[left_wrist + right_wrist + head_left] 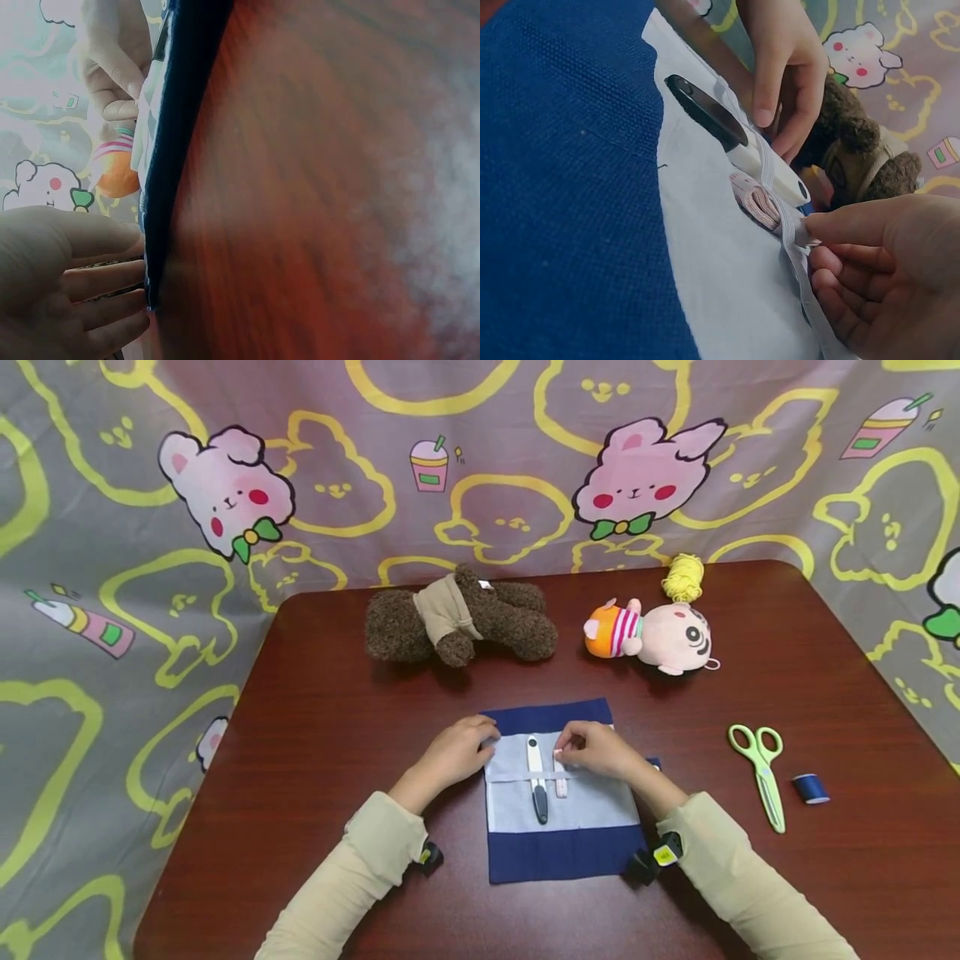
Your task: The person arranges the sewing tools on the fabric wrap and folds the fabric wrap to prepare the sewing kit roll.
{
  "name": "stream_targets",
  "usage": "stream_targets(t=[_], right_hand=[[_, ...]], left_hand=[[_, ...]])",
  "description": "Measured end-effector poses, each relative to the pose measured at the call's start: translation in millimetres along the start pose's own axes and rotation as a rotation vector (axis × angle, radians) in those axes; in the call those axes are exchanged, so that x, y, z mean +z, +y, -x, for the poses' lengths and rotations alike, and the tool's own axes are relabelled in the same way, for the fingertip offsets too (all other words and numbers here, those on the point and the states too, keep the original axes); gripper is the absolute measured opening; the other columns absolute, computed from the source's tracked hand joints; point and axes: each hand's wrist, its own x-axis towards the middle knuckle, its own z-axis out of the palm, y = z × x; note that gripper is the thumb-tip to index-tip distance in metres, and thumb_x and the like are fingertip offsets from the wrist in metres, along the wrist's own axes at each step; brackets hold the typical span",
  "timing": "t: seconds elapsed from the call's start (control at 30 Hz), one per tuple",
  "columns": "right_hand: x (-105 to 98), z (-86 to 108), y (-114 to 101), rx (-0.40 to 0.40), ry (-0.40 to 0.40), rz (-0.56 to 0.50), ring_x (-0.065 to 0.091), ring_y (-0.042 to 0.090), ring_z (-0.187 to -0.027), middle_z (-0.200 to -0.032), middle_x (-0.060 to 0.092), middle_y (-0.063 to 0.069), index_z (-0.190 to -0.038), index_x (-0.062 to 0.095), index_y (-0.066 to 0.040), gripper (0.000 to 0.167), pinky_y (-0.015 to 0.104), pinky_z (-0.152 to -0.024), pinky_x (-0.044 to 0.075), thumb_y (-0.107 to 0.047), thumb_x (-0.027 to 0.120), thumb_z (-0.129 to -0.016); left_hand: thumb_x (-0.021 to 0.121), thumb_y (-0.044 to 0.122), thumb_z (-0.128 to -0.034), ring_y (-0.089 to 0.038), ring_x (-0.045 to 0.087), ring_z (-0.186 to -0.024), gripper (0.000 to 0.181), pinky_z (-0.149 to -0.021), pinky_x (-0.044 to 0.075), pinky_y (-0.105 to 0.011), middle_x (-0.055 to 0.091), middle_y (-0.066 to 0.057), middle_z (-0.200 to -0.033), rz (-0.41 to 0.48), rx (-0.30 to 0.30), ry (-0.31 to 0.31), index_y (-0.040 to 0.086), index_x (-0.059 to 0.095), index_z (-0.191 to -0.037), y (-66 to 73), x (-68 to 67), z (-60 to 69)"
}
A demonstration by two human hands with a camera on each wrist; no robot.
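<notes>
A cloth (566, 856) with navy bands and a pale middle lies flat, an elastic strap (506, 777) running across it. Under the strap are a white and dark-handled tool (539, 795) and a folded pinkish tape (561, 787), whose folds (756, 201) show in the right wrist view. My right hand (600, 750) pinches the tape's upper end between thumb and fingers. At the cloth's upper left edge my left hand (459, 749) rests with relaxed fingers; in the left wrist view its fingers (112, 282) touch the navy edge (161, 180).
Behind the cloth lie a brown teddy bear (495, 618), a plush doll (660, 637) and a yellow yarn bundle (683, 578). To the right are green scissors (763, 772) and a blue thread spool (811, 788). A patterned curtain (495, 452) hangs behind the table (315, 693).
</notes>
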Motion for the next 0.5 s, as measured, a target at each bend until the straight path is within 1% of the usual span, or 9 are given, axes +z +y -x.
stream_targets(t=[0.13,0.3,0.5], right_hand=[[1.6,1.9,-1.5,-0.033,-0.001,0.035,0.045,0.012,-0.06,-0.064,0.051,-0.001,-0.075,0.062,-0.007,0.006,0.024,-0.052,0.037,-0.009,0.066,-0.077],[4.0,4.0,-3.0,-0.092,0.025,0.096,0.043,0.01,-0.059,-0.063,0.05,-0.002,-0.073,0.061,-0.006,0.006,0.023,-0.052,0.036,-0.006,0.067,-0.076],[6.9,4.6,-4.0,-0.145,0.048,0.135,0.042,0.009,-0.059,-0.064,0.048,-0.003,-0.08,0.061,-0.006,0.006,0.023,-0.053,0.036,-0.005,0.066,-0.077]], left_hand=[[0.056,0.013,-0.0861,-0.026,0.047,-0.115,0.021,-0.096,0.037,-0.038,0.054,-0.011,-0.121,-0.007,0.002,0.005,0.007,0.064,-0.104,0.8,0.1,0.0],[0.056,0.014,-0.0861,-0.026,0.047,-0.116,0.022,-0.096,0.037,-0.038,0.054,-0.011,-0.121,-0.014,-0.001,0.003,0.006,0.063,-0.105,1.7,0.5,0.2],[0.057,0.014,-0.0859,-0.026,0.047,-0.116,0.022,-0.096,0.036,-0.037,0.054,-0.011,-0.121,-0.004,-0.003,0.002,0.005,0.063,-0.105,1.9,-0.7,0.8]])
